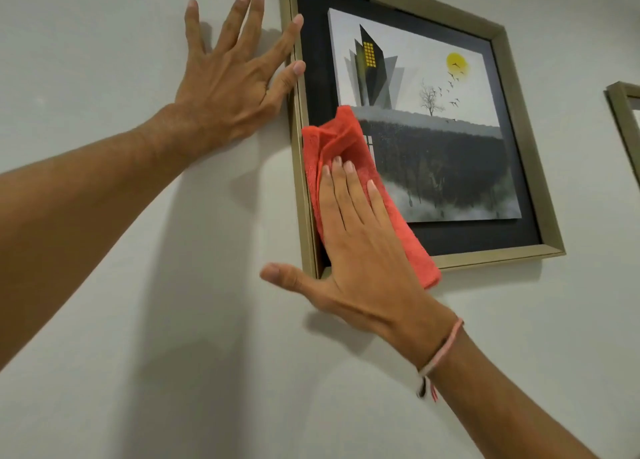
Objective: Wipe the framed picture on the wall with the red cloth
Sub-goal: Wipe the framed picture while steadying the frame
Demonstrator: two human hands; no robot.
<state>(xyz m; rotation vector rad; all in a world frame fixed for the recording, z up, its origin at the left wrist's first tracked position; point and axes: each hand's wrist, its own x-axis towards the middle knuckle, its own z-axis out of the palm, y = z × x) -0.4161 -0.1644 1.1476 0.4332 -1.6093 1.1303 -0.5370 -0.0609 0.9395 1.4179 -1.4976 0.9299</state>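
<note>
A gold-framed picture hangs on the white wall, showing a dark building, a yellow sun, birds and a bare tree. The red cloth lies flat over the picture's lower left part, covering some of the glass and the bottom frame rail. My right hand presses flat on the cloth, fingers stretched upward and thumb spread out over the wall. My left hand rests spread on the wall to the left, with its thumb and index fingertip touching the frame's left edge.
The corner of a second gold frame shows at the right edge. The white wall fills the remaining view. A pink and white string bracelet is on my right wrist.
</note>
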